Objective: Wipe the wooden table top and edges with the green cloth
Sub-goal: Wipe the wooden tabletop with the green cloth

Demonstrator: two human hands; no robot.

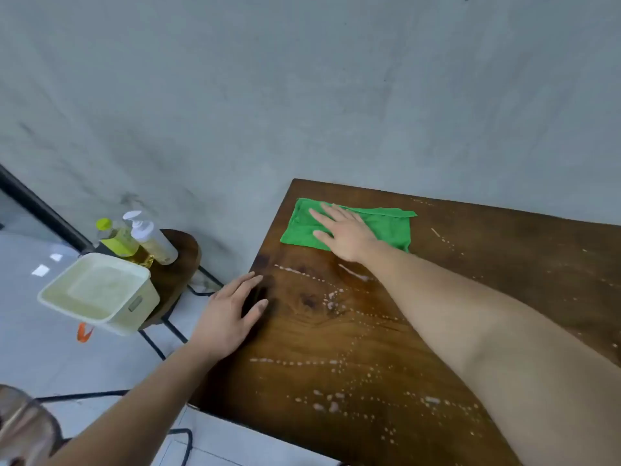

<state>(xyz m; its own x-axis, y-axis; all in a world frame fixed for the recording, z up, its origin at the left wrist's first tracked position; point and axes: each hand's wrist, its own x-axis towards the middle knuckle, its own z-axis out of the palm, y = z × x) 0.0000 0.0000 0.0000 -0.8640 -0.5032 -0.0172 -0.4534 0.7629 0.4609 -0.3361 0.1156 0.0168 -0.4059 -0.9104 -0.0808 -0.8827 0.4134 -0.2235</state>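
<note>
The flat green cloth [349, 227] lies at the far left corner of the dark wooden table top [369, 331], pressed under the right hand [346, 235], fingers spread flat. The left hand [228, 317] rests open on the table's left edge, among white droplet trails [302, 363]. Beside the table, a round wooden stool [178, 264] carries a cream plastic tub [100, 294] and two bottles [134, 238].

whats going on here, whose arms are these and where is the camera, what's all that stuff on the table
No machine here: a person wears a camera on the head, looking down at their own bare arms. The right hand presses flat on a green cloth at the far corner of a wooden table. The left hand rests open at the table's left edge, holding nothing. The pale dots across the wood look like sprayed liquid. Beside the table, a stool carries two bottles and a cream tub.
</note>
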